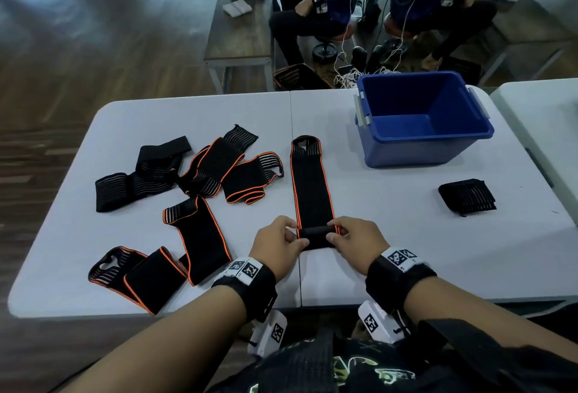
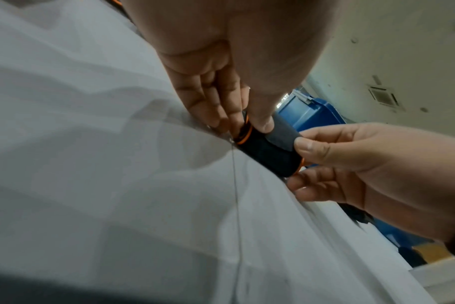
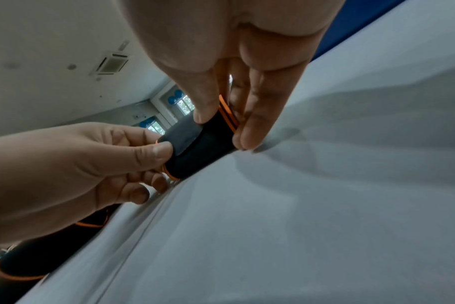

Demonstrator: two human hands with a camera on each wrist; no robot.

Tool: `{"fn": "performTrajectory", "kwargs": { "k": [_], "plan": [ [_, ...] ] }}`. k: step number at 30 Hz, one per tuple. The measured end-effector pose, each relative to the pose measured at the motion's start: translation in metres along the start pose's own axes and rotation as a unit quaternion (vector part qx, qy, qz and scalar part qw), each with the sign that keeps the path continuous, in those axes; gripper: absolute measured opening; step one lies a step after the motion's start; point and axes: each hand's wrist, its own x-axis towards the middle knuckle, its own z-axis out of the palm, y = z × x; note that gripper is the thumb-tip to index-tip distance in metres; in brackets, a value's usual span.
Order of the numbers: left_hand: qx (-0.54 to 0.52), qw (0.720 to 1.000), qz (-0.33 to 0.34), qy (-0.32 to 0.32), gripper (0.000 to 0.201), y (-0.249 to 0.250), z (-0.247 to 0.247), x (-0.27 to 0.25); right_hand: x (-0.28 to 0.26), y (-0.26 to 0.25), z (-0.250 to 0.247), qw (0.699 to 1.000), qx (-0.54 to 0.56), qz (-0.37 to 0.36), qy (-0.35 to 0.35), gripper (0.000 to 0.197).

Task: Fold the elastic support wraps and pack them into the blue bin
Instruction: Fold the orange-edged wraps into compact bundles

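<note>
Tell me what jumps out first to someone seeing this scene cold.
Front and centre, the left hand and right hand pinch the rolled near end of a long black, orange-edged wrap lying flat on the white table. Loose wraps lie scattered to the left. At the far right stands an empty blue bin.

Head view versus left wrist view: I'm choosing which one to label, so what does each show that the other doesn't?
Only the head view shows the long wrap stretched out flat, the loose wraps to the left, the folded wrap on the right, and the blue bin's empty inside. Only the left wrist view shows the left hand's fingers beside the rolled end, touching the table. Both show the left hand and the right hand pinching that roll.
</note>
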Motion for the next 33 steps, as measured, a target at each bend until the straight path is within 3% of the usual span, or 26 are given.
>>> {"fn": "performTrajectory", "kwargs": {
  "k": [3,14,19,22,26,33],
  "plan": [
    [-0.019,1.0,-0.012,0.005,0.022,0.0,0.001,0.003,0.003,0.003,0.002,0.999,0.03,0.021,0.006,0.01],
    [-0.027,0.999,-0.013,0.016,0.004,0.005,0.002,0.008,0.005,0.001,-0.002,0.999,-0.006,0.037,0.036,0.014],
    [0.026,1.0,0.012,0.006,0.013,0.01,0.001,0.009,0.005,0.003,-0.009,0.998,0.008,0.04,0.039,0.016],
    [0.045,0.999,0.015,0.012,0.006,0.014,0.0,0.009,0.006,0.0,-0.01,0.997,0.047,0.049,0.045,0.021],
    [0.064,0.997,0.051,-0.003,0.011,0.016,0.0,0.006,0.006,-0.006,-0.01,0.999,-0.024,0.02,0.029,0.012],
    [0.227,0.962,0.146,-0.033,0.047,0.005,0.004,0.006,-0.002,0.0,-0.009,0.982,-0.174,-0.057,-0.052,0.056]
  ]
}}
